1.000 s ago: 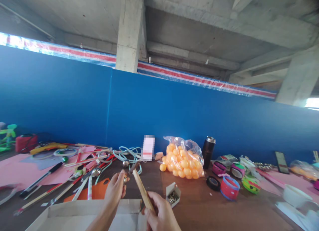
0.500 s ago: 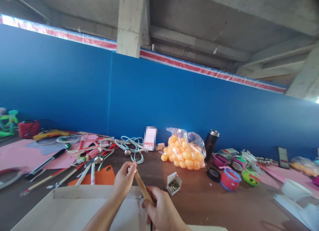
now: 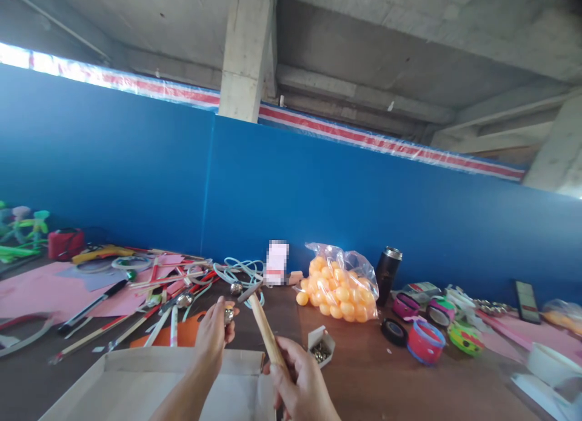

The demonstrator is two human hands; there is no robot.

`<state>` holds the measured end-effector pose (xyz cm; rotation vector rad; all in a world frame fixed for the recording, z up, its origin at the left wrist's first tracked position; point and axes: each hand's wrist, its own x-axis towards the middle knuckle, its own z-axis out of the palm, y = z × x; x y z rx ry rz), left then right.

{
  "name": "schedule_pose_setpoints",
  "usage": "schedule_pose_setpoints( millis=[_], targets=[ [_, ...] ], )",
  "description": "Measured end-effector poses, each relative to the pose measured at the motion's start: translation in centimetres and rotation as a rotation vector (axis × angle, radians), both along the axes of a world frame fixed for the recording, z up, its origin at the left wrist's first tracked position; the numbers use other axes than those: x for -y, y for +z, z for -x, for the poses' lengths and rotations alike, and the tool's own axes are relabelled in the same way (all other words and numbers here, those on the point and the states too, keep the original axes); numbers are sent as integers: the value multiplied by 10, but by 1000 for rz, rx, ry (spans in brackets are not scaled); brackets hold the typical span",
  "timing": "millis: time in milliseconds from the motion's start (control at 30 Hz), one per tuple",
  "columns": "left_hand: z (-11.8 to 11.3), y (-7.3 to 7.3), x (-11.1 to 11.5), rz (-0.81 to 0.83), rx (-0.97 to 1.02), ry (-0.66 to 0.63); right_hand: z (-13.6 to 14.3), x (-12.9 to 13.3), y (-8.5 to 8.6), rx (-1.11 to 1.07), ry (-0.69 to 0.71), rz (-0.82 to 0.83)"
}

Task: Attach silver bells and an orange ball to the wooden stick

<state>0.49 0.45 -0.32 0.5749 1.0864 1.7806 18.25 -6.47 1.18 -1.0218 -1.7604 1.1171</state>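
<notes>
My left hand [image 3: 211,333] is closed around a shiny silver ball [image 3: 228,315], which shows between its fingers. In my right hand [image 3: 302,375] is a hammer [image 3: 267,329], gripped by its wooden handle. The dark hammer head points up and away, close to the right of the left hand and apart from the ball. Both hands are above the near side of the table, over or beside a pale cardboard box or tray [image 3: 136,363]. To the right of the hammer stands a small white box [image 3: 327,355] with small shiny metal pieces inside.
A bag of orange balls [image 3: 339,288] stands at the back, beside a black flask [image 3: 388,275]. Black tape [image 3: 393,332] and colourful rings [image 3: 426,342] lie to the right. Sticks, pink paper [image 3: 34,285], a marker [image 3: 95,306] and pale-blue tubing [image 3: 240,268] clutter the left.
My left hand has moved left and turned, away from the hammer's end, and the silver ball now shows in it. The hammer head has come into sight. The camera has tilted up slightly.
</notes>
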Motion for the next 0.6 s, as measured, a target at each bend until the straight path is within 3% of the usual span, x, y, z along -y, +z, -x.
schedule_pose_setpoints(
  millis=[167,400,600],
  targets=[
    [0,-2,-1,-16,-3,-28,-1,-1,-3,28,70,-9],
    [1,-2,-2,11,-20,-24,-3,4,7,32,49,-34],
    [2,-4,-2,-10,-26,-29,-2,2,4,60,65,-40]
  ],
)
